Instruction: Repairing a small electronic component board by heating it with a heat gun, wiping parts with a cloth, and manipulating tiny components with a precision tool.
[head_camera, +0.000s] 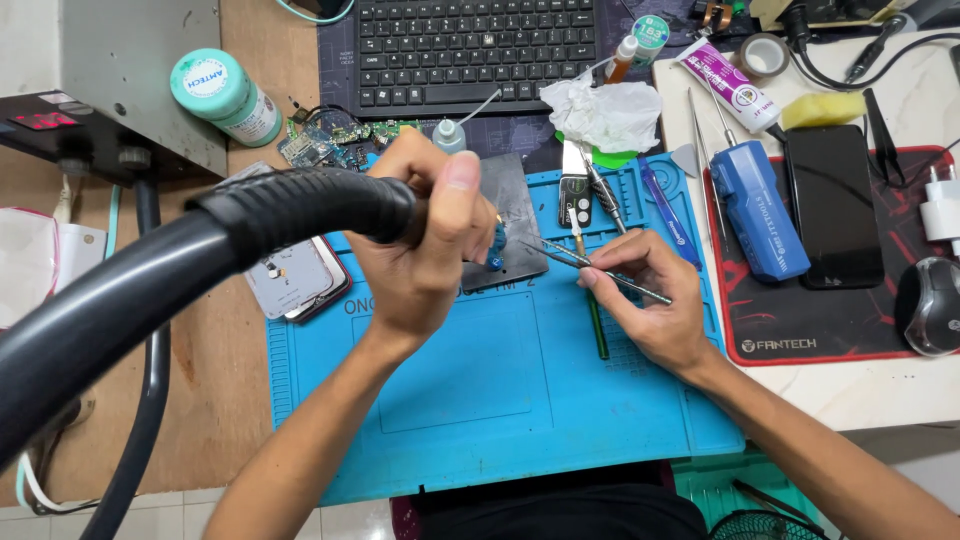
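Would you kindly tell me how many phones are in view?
2: a black phone lies face up on the red-edged mat at right; an opened phone lies at the blue mat's left edge, partly hidden by the hose. Others may be hidden.

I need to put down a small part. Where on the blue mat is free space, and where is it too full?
The near half of the blue mat is bare, from below the left hand and right hand down to its near edge. The far right corner is crowded: tweezers, screwdrivers, crumpled tissue. The dark plate fills the far middle.
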